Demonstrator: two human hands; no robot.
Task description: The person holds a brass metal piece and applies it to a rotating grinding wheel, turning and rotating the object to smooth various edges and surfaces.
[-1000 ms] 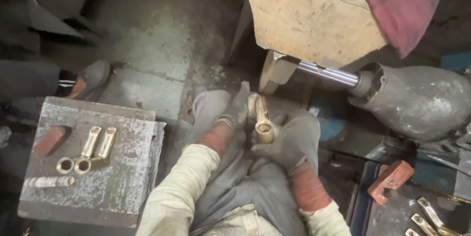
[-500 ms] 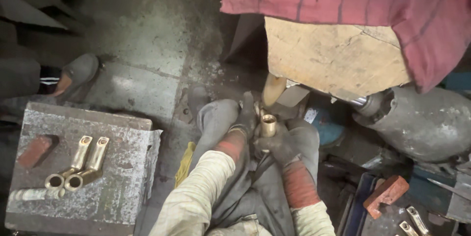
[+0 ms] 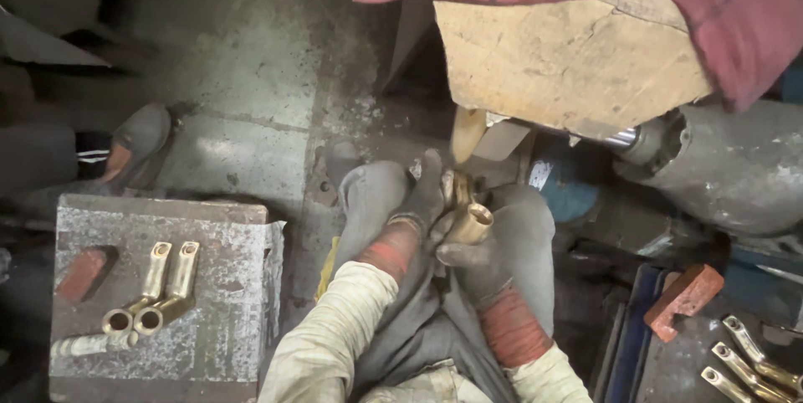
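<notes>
Near the middle of the frame, both gloved hands, left (image 3: 422,198) and right (image 3: 481,256), pinch one brass lug (image 3: 470,220) over the lap, so it stays steady; two more lugs (image 3: 159,290) lie on the block (image 3: 234,286).

No packages, no labels, no signs, no screens
</notes>
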